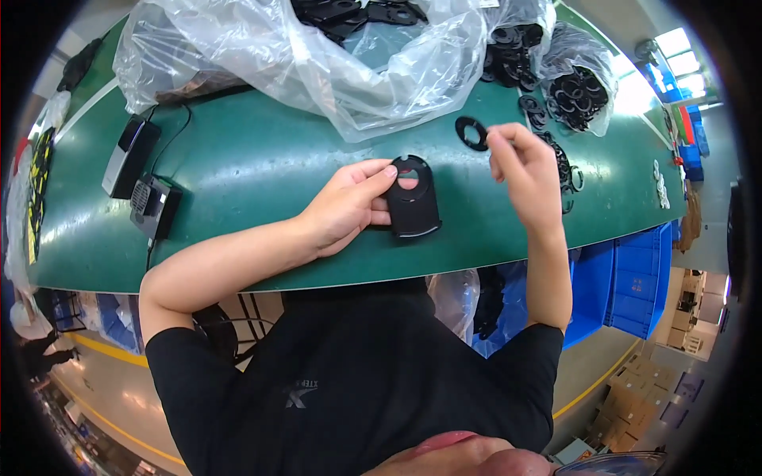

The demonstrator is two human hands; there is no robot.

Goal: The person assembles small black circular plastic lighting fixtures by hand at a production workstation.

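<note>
My left hand [353,198] grips a flat black plate [414,214] by its left edge, thumb on top and fingers underneath. The plate has a rounded top with a large round hole, through which a fingertip shows. To the right, my right hand [524,163] pinches a thin black ring [471,133] between thumb and fingers, raised above the table and apart from the plate. Close by my right hand lie several loose black rings [562,163] on the green table.
A large clear plastic bag [333,79] with black plates [341,16] spreads along the table's far side. Bags of black rings [578,97] sit at the far right. Two small black devices [155,208] with cables stand at the left. Blue crates [640,278] are below the right edge.
</note>
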